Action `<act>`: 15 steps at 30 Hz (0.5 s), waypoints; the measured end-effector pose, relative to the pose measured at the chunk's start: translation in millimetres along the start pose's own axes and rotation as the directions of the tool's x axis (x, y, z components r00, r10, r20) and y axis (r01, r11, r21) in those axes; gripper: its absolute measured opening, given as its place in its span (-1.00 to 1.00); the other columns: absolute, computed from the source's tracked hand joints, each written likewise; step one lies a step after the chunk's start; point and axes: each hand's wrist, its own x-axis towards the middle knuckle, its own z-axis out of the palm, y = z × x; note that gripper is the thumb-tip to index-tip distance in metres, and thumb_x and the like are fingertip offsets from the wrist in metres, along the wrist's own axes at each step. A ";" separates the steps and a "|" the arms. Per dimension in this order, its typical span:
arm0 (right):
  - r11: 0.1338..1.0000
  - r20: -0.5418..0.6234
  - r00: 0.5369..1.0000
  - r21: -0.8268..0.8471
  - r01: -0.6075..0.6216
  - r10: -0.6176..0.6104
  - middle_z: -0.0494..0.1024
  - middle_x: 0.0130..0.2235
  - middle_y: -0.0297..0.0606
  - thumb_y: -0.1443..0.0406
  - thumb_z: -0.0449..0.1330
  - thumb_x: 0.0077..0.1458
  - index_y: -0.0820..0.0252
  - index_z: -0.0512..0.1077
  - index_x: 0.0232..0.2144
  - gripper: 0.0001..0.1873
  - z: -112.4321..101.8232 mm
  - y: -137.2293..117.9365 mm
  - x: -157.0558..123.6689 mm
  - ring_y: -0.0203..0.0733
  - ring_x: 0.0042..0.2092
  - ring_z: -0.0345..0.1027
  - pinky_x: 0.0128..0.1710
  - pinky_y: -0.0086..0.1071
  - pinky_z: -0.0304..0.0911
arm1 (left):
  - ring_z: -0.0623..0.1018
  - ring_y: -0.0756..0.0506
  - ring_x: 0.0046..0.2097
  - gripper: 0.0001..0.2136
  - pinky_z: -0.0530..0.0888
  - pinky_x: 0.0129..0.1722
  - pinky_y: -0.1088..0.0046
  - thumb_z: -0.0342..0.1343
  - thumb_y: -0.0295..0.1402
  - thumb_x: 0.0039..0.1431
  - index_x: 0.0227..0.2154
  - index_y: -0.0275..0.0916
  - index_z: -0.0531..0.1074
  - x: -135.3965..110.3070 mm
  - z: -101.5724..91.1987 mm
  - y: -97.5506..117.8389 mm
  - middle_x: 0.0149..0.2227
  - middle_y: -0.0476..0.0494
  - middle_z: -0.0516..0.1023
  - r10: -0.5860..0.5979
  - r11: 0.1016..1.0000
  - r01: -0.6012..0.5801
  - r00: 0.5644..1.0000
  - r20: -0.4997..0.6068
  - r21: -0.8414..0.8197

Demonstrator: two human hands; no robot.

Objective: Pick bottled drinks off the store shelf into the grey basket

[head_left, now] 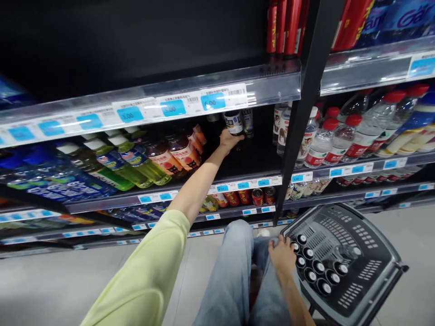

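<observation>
Left hand (231, 139): inside the shelf bay, fingers closed around a dark bottle (233, 122) with a white-and-dark label. The grip sits low on the label; the far fingers are hidden behind the bottle. The bottle's top is cut off from view by the clear shelf lip (273, 88) with price tags, which runs just above the hand.

Right hand (283, 256): low, by the knee, fingers bent and slightly parted at the near rim of a grey basket (369, 246). Whether they grip that rim cannot be told.

Surroundings: another bottle (248, 122) stands just right of the held one, and a further dark bottle (214, 127) to its left. Orange-labelled bottles (185, 154) fill the shelf left of the forearm, with green-liquid bottles (139, 160) beyond. A black post (301, 104) bounds the bay on the right; past it stand red-capped clear bottles (340, 145). Red cans (257, 197) occupy the level below. The basket contains upright white-capped dark bottles (317, 267) and one clear bottle (347, 251) lying near them.
</observation>
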 end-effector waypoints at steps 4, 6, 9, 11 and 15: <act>1.000 -0.013 1.000 -0.001 0.000 0.000 0.53 0.16 0.11 0.12 0.02 0.39 0.20 0.56 0.13 -0.53 3.5 0.9 -0.9 0.25 0.13 0.49 -0.05 -0.05 0.53 | 0.65 -0.23 0.08 -0.40 0.52 0.23 0.16 0.42 -0.57 -0.22 0.02 -0.38 0.57 -4.7 8.4 -0.4 0.02 -0.27 0.71 0.020 0.974 0.011 0.991 0.134 -0.227; 1.000 0.004 1.000 -0.003 0.000 0.000 0.52 0.18 0.10 0.12 -0.01 0.40 0.16 0.55 0.14 -0.52 4.9 0.3 0.1 0.28 0.16 0.48 -0.05 -0.04 0.52 | 0.65 -0.24 0.09 -0.41 0.51 0.26 0.11 0.40 -0.59 -0.23 0.01 -0.37 0.57 -1.1 15.6 -0.2 0.02 -0.27 0.71 0.012 0.961 0.041 0.982 0.189 -0.273; 1.000 0.028 1.000 -0.005 -0.001 0.001 0.51 0.20 0.08 0.11 -0.02 0.40 0.12 0.54 0.16 -0.51 5.7 -1.5 2.3 0.28 0.20 0.47 -0.02 -0.05 0.51 | 0.66 -0.28 0.08 -0.48 0.49 0.27 0.05 0.39 -0.58 -0.22 -0.06 -0.40 0.61 8.8 27.9 0.2 -0.03 -0.28 0.72 -0.009 0.957 0.066 0.980 0.198 -0.282; 1.000 0.022 1.000 -0.006 -0.001 0.001 0.52 0.19 0.08 0.11 -0.02 0.39 0.12 0.54 0.15 -0.51 5.5 -2.7 3.5 0.28 0.18 0.48 -0.03 -0.04 0.52 | 0.66 -0.28 0.08 -0.50 0.50 0.27 0.06 0.39 -0.57 -0.20 -0.06 -0.40 0.62 15.9 35.8 -0.3 -0.04 -0.27 0.72 -0.014 0.956 0.063 0.985 0.171 -0.285; 1.000 0.006 1.000 0.001 0.004 -0.004 0.54 0.14 0.06 0.12 0.01 0.38 0.14 0.55 0.10 -0.54 3.5 -3.7 5.2 0.27 0.16 0.49 -0.08 -0.06 0.53 | 0.64 -0.27 0.10 -0.44 0.52 0.24 0.07 0.39 -0.52 -0.11 0.06 -0.34 0.59 25.5 46.9 -0.8 -0.02 -0.25 0.72 0.017 0.955 0.025 0.990 0.138 -0.295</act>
